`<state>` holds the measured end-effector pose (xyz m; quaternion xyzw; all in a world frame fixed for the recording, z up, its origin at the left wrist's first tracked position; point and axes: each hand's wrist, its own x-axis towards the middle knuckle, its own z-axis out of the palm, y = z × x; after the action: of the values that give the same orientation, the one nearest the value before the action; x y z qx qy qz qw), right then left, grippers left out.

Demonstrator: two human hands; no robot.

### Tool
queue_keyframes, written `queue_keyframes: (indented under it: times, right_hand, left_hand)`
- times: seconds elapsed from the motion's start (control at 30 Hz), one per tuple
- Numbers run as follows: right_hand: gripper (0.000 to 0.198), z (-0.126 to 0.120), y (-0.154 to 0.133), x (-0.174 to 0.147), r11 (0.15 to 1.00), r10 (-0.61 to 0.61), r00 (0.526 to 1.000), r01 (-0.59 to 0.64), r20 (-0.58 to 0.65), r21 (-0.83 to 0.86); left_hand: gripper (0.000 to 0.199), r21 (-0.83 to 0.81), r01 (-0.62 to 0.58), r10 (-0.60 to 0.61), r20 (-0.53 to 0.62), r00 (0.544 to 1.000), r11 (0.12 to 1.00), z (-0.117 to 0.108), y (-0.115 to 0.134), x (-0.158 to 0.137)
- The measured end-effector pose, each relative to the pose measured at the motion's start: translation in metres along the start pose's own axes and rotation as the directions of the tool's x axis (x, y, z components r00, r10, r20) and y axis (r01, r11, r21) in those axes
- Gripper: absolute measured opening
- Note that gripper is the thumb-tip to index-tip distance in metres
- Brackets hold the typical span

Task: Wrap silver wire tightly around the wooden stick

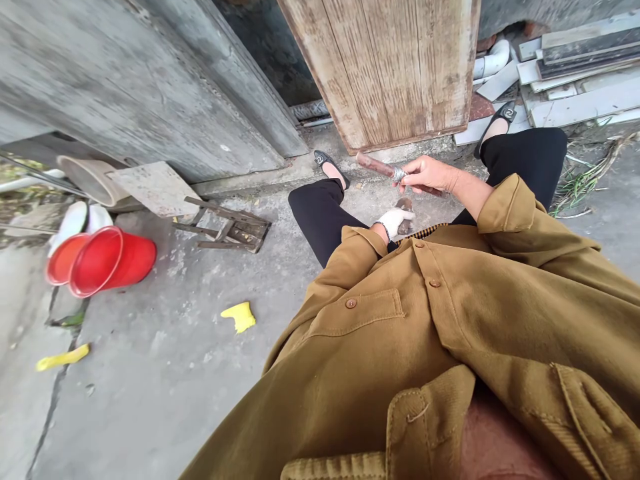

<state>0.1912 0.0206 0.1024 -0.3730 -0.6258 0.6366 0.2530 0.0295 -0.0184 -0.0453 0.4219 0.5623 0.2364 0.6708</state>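
Observation:
My bare right hand [431,175] is closed around a brown wooden stick [374,164], with thumb and fingers near a band of silver wire [399,175] wound round it. One end of the stick points left, towards the wooden door; the other shows beneath my fingers. My left hand [393,220], in a white glove, sits lower, near my lap. Its fingers are closed on a short brown piece [405,208] whose top sticks up. The lower part of that piece is hidden, so I cannot tell its kind or whether it joins the stick.
A wooden door [395,73] stands ahead. On the left are a small wooden stool [245,230], red buckets [133,259] and a pale tub [97,183]. Yellow pieces [241,317] lie on the concrete. Boards [585,73] and a white pipe [493,61] are at the right.

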Motion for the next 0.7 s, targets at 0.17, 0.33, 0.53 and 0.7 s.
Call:
queue_keyframes:
  times: [0.17, 0.33, 0.53, 0.7]
  right_hand:
    - [0.018, -0.015, 0.020, 0.017, 0.984, 0.037, 0.964, 0.011, -0.263, 0.176]
    - [0.012, -0.042, 0.049, 0.038, 0.942, 0.187, 0.842, -0.008, -0.506, 0.336]
    - [0.020, -0.089, 0.060, 0.037, 0.906, 0.222, 0.631, 0.148, -0.743, 0.396]
    - [0.017, -0.105, 0.046, 0.021, 0.919, 0.098, 0.537, 0.274, -0.838, 0.283]
  left_hand:
    - [0.078, 0.440, -0.043, 0.099, -0.105, 0.990, 0.897, -0.002, 0.009, -0.004]
    - [0.098, 0.788, -0.271, 0.260, 0.146, 0.955, 0.553, 0.004, 0.014, -0.017]
    - [0.083, 0.776, -0.264, 0.322, 0.084, 0.943, 0.573, -0.005, 0.019, -0.017]
    - [0.048, 0.340, -0.236, 0.256, -0.014, 0.967, 0.910, -0.008, 0.024, -0.010]
